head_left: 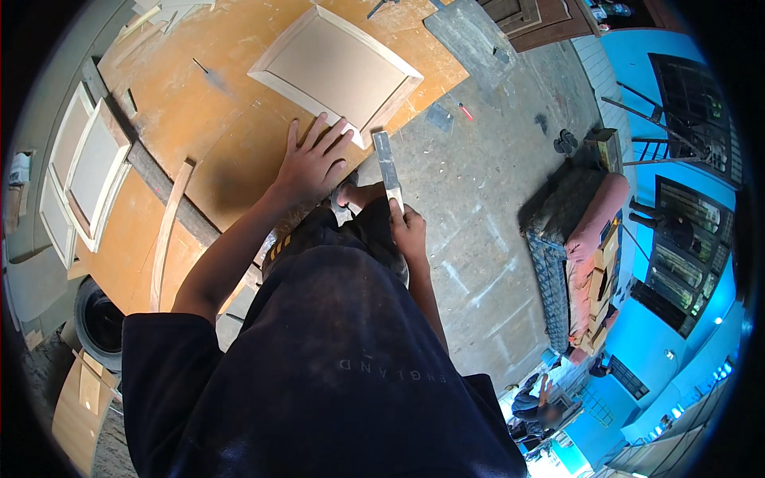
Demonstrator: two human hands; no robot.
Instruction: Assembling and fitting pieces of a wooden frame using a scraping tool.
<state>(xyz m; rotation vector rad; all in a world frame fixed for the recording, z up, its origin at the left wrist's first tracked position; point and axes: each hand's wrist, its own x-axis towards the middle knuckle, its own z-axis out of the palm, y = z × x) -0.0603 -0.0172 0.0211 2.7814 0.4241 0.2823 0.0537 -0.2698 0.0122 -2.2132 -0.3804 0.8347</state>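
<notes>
Orange tabletop (pixel 175 111), framed panel (pixel 339 65), wooden strip (pixel 168 235), black tire (pixel 97 356)

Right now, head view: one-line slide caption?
Left hand at a framed panel, right hand gripping a long flat tool beside its corner.

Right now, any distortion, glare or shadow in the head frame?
Head view: fisheye bows the framed panel; head view: soft shadow on the orange table near the left hand; head view: white glare at bottom edge, right of centre; head view: flat tool in right hand reasonably sharp.
</notes>
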